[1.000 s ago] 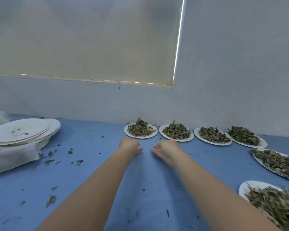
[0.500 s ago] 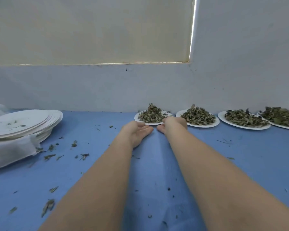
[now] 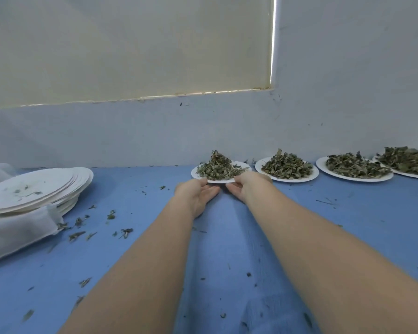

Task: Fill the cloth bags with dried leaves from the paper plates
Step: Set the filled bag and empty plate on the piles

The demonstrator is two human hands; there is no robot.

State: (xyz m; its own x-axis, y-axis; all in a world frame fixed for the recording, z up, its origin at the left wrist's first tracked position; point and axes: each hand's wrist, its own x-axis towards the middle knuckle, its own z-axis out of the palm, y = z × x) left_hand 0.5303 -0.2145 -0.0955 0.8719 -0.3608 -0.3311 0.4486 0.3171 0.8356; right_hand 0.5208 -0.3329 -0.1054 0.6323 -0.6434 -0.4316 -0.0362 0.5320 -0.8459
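At the far edge of the blue bench, against the wall, stands the leftmost plate of dried leaves, first in a row that runs off to the right. Both hands meet its near rim: the left hand lies palm-up with straight fingers reaching under the left part of the rim, and the right hand curls at the right part, thumb side towards the plate; whether its fingers already pinch the rim cannot be told. The plate lies straight ahead of both hands, neither clearly nearer. The next plate sits just beside it on the right, so room is tight there. Open bench lies towards the person and to the left, where a cloth bag rests against a stack of empty plates. Drawing the plate back looks the likely move; tilting would spill the heap.
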